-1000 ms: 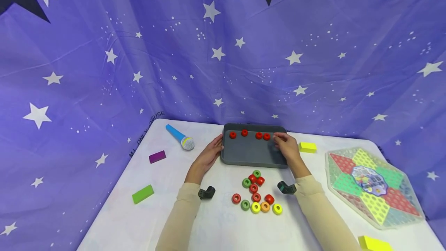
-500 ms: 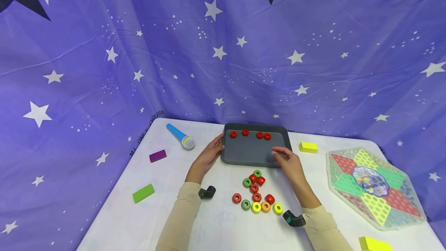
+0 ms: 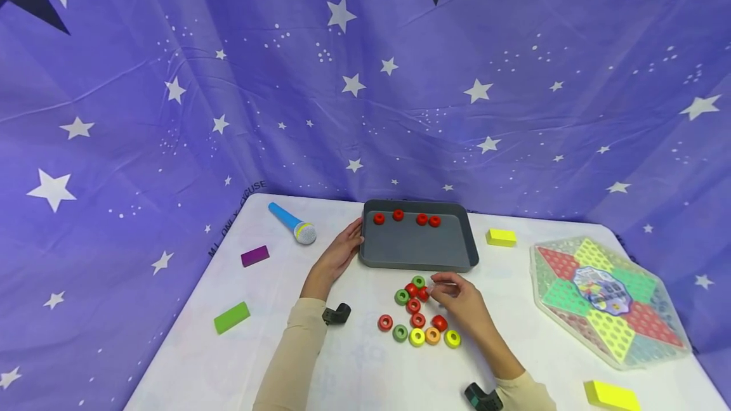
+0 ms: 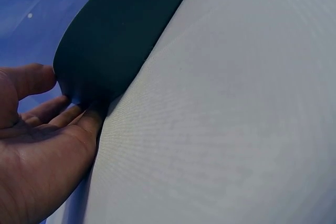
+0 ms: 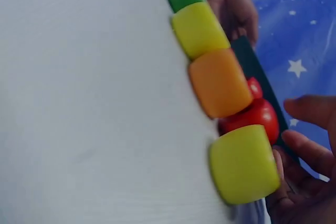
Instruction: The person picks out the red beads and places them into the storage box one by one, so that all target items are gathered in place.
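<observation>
My left hand (image 3: 339, 254) rests against the left side of a grey tray (image 3: 422, 266); in the left wrist view its fingers and thumb touch the dark tray wall (image 4: 113, 40). Several red beads (image 3: 398, 215) sit along the tray's far side. My right hand (image 3: 464, 303) is right beside a red bead (image 3: 423, 294) in the loose pile in front of the tray, thumb and fingers apart. Green beads (image 3: 402, 297), yellow beads (image 3: 417, 337) and an orange bead (image 3: 432, 335) lie in that pile too. In the right wrist view, a yellow bead (image 5: 244, 163) is nearest the hand.
A blue toy microphone (image 3: 293, 223), a purple block (image 3: 255, 256) and a green block (image 3: 231, 318) lie to the left. On the right are yellow blocks (image 3: 501, 238) and a hexagonal Chinese checkers board (image 3: 611, 303). A purple star-patterned cloth (image 3: 320, 113) hangs behind the table.
My right hand has come from the tray's right side, beside the red beads, down toward me to the loose beads. The left hand has stayed at the tray.
</observation>
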Available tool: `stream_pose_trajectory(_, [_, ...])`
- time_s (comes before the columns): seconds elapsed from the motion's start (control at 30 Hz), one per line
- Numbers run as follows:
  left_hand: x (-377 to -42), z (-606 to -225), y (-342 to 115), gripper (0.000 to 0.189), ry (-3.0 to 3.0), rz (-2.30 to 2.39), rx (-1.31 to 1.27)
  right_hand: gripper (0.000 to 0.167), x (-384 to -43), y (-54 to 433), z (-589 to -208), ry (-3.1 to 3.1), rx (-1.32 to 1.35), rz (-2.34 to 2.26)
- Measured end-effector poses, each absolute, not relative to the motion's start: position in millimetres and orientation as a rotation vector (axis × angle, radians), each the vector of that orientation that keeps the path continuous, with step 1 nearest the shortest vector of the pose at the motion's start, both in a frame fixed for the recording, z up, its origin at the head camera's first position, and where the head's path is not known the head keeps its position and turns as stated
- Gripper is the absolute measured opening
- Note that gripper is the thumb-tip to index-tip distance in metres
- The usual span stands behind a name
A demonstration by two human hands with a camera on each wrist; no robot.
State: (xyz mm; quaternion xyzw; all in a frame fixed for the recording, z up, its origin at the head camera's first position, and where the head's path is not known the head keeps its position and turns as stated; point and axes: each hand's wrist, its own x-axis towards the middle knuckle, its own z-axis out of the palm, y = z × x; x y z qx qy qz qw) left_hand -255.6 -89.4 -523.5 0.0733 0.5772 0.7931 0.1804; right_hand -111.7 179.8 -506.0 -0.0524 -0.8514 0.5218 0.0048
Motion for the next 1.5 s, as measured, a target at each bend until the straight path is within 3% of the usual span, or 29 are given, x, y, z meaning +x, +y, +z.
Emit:
stream_pose_trajectory(0.97, [-255,-523,-89,0.059,1.615,2.255,0.248,0.024,-108,170,-506,-2.775,-0.16,1.429])
stream_pose_trajectory(1.5, [-256,-527,-90,0.06,1.589,2.272,0.252,0.035,-129,185,-474,-2.536,-0.042,1.792])
